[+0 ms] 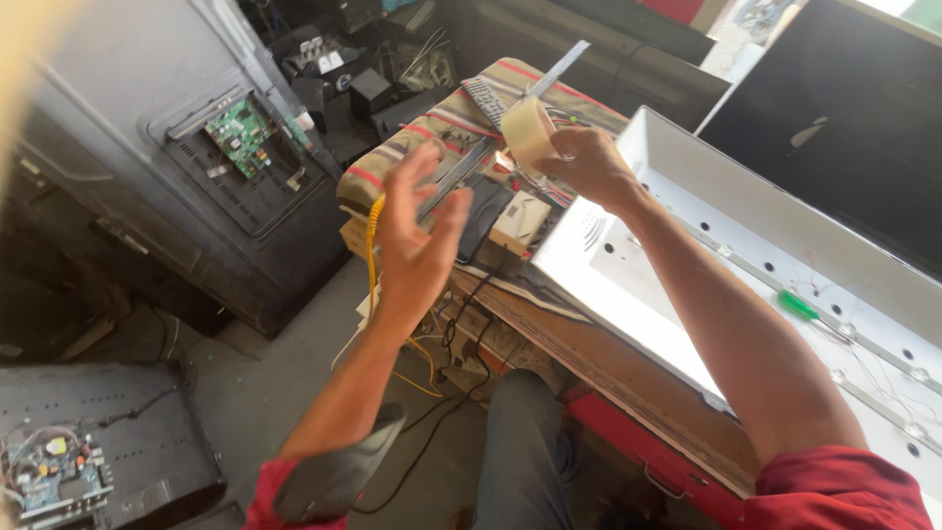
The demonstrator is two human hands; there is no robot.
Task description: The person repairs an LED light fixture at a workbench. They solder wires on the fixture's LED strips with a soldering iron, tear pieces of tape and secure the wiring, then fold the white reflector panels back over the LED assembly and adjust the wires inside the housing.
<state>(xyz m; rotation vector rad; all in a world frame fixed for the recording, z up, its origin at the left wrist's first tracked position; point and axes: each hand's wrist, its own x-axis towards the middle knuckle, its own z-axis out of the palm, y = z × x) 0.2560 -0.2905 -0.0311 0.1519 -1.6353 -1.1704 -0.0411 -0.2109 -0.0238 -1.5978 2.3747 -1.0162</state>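
Holding a roll of tape up over the bench, both arms raised.
right hand: [587, 162] fingers clenched round a pale roll of tape [527, 131], lifted above the near end of the white panel.
tape roll location: in the right hand, in front of a long grey metal strip [510, 128] that runs diagonally from upper right to lower left.
left hand: [417, 231] released, palm up, fingers spread, grasping nothing; it sits just in front of the lower end of the strip, contact unclear.
yellow cable: [372, 250] runs down beside the left wrist toward the floor.
white panel: [687, 186] shallow open tray shape lying on the bench, thin LED strips along its floor, a green screwdriver handle [798, 305] resting inside.
striped cloth: [461, 118] covers the far end of the bench, a remote control [483, 98] lying on it.
left side: a dark TV back cover leaning upright with a green circuit board [238, 128] exposed.
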